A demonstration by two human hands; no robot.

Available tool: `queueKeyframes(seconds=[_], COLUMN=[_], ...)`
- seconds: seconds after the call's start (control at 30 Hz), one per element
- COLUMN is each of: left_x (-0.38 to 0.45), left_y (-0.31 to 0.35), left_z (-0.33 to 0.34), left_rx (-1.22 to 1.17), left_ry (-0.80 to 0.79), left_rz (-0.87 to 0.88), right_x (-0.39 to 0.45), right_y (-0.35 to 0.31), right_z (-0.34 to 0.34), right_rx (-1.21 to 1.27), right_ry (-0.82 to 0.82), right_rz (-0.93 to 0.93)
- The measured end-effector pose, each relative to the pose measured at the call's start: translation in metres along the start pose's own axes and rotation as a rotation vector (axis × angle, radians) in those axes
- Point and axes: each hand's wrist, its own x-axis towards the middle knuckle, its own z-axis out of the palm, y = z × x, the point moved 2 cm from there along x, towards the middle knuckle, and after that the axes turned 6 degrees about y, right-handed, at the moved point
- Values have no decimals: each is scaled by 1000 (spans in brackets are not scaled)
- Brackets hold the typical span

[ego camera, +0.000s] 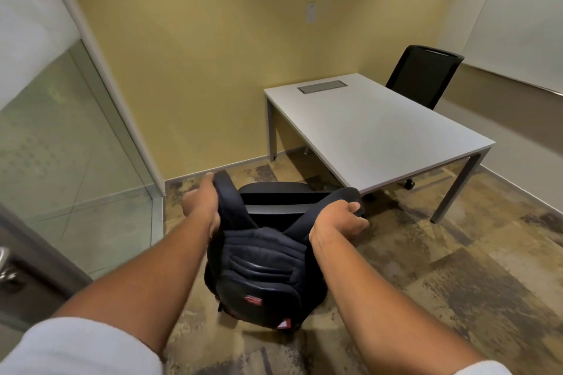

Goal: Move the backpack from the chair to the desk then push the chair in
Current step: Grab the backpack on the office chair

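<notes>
Both hands closed on the padded shoulder straps of the black fabric backpack (259, 271): left hand (202, 207) wrapped around the left strap, right hand (341, 221) gripping the right strap, back panel toward the camera. Backpack hangs in front of the black office chair (274, 195), whose seat shows just behind the straps; whether it touches the seat cannot be told. White rectangular counter (380, 131) with grey metal legs stands to the right, a second black mesh-backed chair (423, 79) at its far side.
</notes>
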Motion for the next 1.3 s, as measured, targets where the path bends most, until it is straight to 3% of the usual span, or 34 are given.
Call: queueKeyframes(seconds=[0.07, 0.1, 0.17, 0.33, 0.43, 0.53, 1.07, 1.3], left_x=[2, 6, 14, 39, 44, 42, 45, 37], left_y=[19, 28, 41, 43, 30, 13, -35, -39], left_z=[-11, -16, -21, -25, -41, -52, -113, -145], left_rx=[220, 279, 230, -160, -243, -266, -132, -84], left_ry=[-385, -462, -429, -230, -16, 70, 1, -66], left_rz=[-167, -188, -192, -170, -112, -106, -188, -149], right_x=[1, -3, -16, -41, -50, -56, -91, -122], right_y=[-1, -2, -4, -9, 0, 14, 42, 36], right_z=[-3, -3, 0, 6, -3, -17, -62, -80], right_rx=[-14, -16, 3, 75, 47, 9, -174, -222], right_ry=[7, 3, -14, -11, 8, 34, 21, -170], right_rz=[-4, -3, 3, 14, 13, 6, -68, 15])
